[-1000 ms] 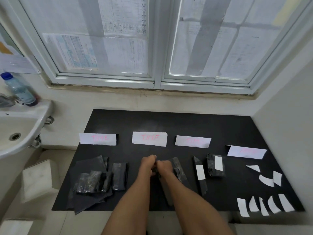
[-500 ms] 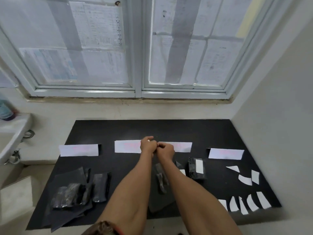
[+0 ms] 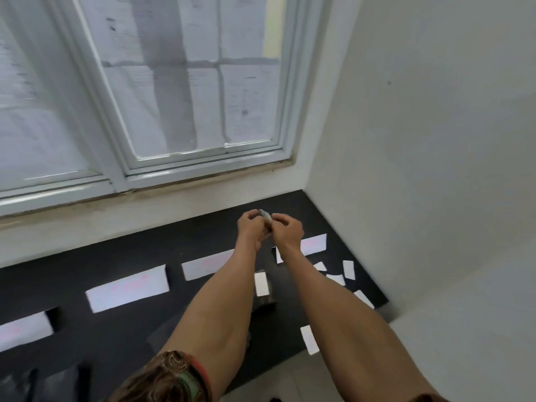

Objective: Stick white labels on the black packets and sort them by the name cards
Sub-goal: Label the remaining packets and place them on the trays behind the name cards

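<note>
My left hand (image 3: 249, 227) and my right hand (image 3: 288, 230) are raised above the black mat (image 3: 116, 338). Together they pinch a small white label (image 3: 265, 216) between the fingertips. Below my forearms lies a black packet (image 3: 265, 300) with a white label (image 3: 260, 283) stuck on it. Several name cards lie in a row across the mat: one at the far left (image 3: 23, 329), two in the middle (image 3: 127, 288) (image 3: 207, 264), and one at the right (image 3: 314, 243), partly behind my right hand. Their pink writing is too blurred to read.
Several loose white labels (image 3: 348, 269) lie near the mat's right edge, and one more (image 3: 309, 339) near its front edge. Dark packets (image 3: 58, 384) sit blurred at the bottom left. A white wall (image 3: 435, 169) borders the mat's right side, a window (image 3: 188, 97) its back.
Both hands have risen from the packet on the mat and moved toward the right, still held together. The view has swung to the right, so the sink is out of sight.
</note>
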`<state>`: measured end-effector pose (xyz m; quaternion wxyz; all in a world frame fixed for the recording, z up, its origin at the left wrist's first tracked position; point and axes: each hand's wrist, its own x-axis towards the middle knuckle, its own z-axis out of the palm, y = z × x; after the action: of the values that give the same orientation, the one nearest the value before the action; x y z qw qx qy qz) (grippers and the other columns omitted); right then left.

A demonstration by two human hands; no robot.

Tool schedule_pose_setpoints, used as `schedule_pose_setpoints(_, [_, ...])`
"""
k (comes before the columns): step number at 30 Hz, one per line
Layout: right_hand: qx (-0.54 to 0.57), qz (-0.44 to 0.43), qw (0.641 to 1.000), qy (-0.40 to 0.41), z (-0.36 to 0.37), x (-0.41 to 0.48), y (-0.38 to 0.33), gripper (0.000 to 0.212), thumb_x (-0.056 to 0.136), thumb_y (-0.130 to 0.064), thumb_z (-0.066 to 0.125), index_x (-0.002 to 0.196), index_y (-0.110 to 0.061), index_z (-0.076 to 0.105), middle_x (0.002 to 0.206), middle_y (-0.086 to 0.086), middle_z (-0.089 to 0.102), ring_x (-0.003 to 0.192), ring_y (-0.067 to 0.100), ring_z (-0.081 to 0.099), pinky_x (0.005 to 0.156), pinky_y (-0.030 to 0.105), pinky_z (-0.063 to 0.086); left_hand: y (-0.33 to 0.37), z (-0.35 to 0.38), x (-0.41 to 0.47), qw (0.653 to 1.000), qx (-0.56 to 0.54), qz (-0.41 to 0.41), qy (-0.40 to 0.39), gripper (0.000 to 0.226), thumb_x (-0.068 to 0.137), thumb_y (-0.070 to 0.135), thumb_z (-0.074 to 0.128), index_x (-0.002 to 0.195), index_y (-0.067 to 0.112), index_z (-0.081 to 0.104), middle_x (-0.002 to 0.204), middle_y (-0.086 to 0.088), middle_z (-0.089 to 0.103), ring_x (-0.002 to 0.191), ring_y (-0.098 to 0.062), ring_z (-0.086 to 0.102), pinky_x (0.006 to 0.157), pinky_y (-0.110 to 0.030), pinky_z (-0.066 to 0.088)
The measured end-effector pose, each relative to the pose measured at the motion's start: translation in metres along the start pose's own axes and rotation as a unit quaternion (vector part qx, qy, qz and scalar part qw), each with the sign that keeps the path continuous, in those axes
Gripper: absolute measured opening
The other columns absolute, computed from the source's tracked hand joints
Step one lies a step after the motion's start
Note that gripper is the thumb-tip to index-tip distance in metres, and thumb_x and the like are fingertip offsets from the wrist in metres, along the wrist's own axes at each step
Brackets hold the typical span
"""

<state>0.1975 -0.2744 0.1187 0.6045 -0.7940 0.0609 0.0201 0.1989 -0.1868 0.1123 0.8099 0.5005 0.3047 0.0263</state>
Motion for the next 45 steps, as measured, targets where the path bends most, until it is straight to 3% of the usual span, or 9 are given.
schedule_pose_setpoints(5, [-0.006, 0.047, 0.997, 0.055, -0.061, 0.046, 0.029, 0.029, 0.08, -0.002, 0.061, 0.108, -0.005, 0.07, 0.103, 0.007, 0.07, 0.092, 0.015, 0.063, 0.075, 0.017, 0.044, -0.028, 0.062, 0.016, 0.996, 0.025, -0.035, -0.078, 0.055, 0.083, -0.021, 0.049, 0.133, 0.003, 0.043, 0.115, -0.025, 0.057, 0.096, -0.035, 0.063, 0.071, -0.042, 0.058])
schedule_pose_setpoints(8, [0.007, 0.073, 0.996, 0.053, -0.084, 0.067, 0.052, 0.031, 0.076, 0.0, 0.067, 0.107, -0.006, 0.069, 0.099, 0.007, 0.071, 0.09, 0.014, 0.065, 0.078, 0.018, 0.051, -0.048, 0.087, 0.029, 0.994, 0.044, -0.063, -0.075, 0.05, 0.082, -0.02, 0.052, 0.128, -0.002, 0.051, 0.1, -0.022, 0.064, 0.081, -0.029, 0.065, 0.077, -0.043, 0.058])
schedule_pose_setpoints(10, [0.02, 0.088, 0.995, 0.052, -0.098, 0.083, 0.07, 0.031, 0.074, -0.001, 0.069, 0.103, -0.01, 0.07, 0.092, 0.004, 0.071, 0.089, 0.016, 0.067, 0.087, 0.029, 0.055, -0.064, 0.104, 0.038, 0.993, 0.066, -0.074, -0.061, 0.046, 0.082, -0.018, 0.056, 0.125, -0.002, 0.053, 0.103, -0.021, 0.065, 0.085, -0.029, 0.065, 0.078, -0.04, 0.057])
schedule_pose_setpoints(13, [0.01, 0.1, 0.994, 0.052, -0.113, 0.101, 0.092, 0.026, 0.078, -0.002, 0.066, 0.103, -0.009, 0.071, 0.097, 0.006, 0.072, 0.088, 0.017, 0.065, 0.083, 0.025, 0.051, -0.079, 0.12, 0.045, 0.991, 0.094, -0.086, -0.048, 0.044, 0.083, -0.02, 0.054, 0.123, 0.0, 0.054, 0.106, -0.019, 0.062, 0.094, -0.029, 0.062, 0.07, -0.035, 0.055])
schedule_pose_setpoints(16, [-0.046, 0.113, 0.991, 0.063, -0.128, 0.115, 0.116, 0.024, 0.082, -0.007, 0.063, 0.104, -0.008, 0.072, 0.104, 0.008, 0.071, 0.097, 0.022, 0.065, 0.079, 0.022, 0.043, -0.09, 0.13, 0.056, 0.988, 0.114, -0.093, -0.037, 0.044, 0.083, -0.022, 0.052, 0.122, -0.002, 0.057, 0.104, -0.015, 0.063, 0.094, -0.027, 0.06, 0.066, -0.033, 0.054])
schedule_pose_setpoints(23, [-0.315, 0.215, 0.924, -0.043, -0.166, 0.12, 0.202, 0.032, 0.081, -0.011, 0.058, 0.113, -0.006, 0.061, 0.12, 0.015, 0.062, 0.111, 0.033, 0.058, 0.089, 0.035, 0.049, -0.102, 0.127, 0.09, 0.98, 0.153, -0.123, -0.005, 0.05, 0.079, -0.026, 0.05, 0.12, 0.001, 0.062, 0.113, -0.015, 0.066, 0.103, -0.029, 0.06, 0.091, -0.05, 0.053])
schedule_pose_setpoints(35, [-0.364, 0.224, 0.904, -0.007, -0.154, 0.128, 0.222, 0.028, 0.086, -0.009, 0.059, 0.114, -0.007, 0.055, 0.116, 0.015, 0.063, 0.107, 0.032, 0.061, 0.083, 0.036, 0.05, -0.095, 0.114, 0.109, 0.977, 0.15, -0.15, 0.002, 0.044, 0.079, -0.025, 0.048, 0.107, 0.004, 0.065, 0.12, -0.02, 0.061, 0.114, -0.036, 0.058, 0.091, -0.05, 0.052])
schedule_pose_setpoints(39, [-0.283, 0.216, 0.931, 0.076, -0.151, 0.135, 0.201, 0.039, 0.081, -0.007, 0.057, 0.12, -0.011, 0.06, 0.118, 0.014, 0.064, 0.11, 0.033, 0.059, 0.086, 0.032, 0.046, -0.095, 0.112, 0.108, 0.982, 0.119, -0.149, 0.013, 0.046, 0.079, -0.027, 0.045, 0.108, 0.004, 0.062, 0.114, -0.02, 0.061, 0.106, -0.034, 0.059, 0.082, -0.045, 0.052])
schedule_pose_setpoints(45, [-0.058, 0.126, 0.983, 0.116, -0.12, 0.152, 0.122, 0.006, 0.077, -0.013, 0.067, 0.083, -0.013, 0.07, 0.081, 0.005, 0.072, 0.079, 0.021, 0.067, 0.07, 0.022, 0.04, -0.081, 0.11, 0.094, 0.986, 0.097, -0.133, 0.004, 0.045, 0.084, -0.023, 0.045, 0.118, 0.003, 0.057, 0.119, -0.019, 0.058, 0.108, -0.033, 0.059, 0.085, -0.042, 0.054])
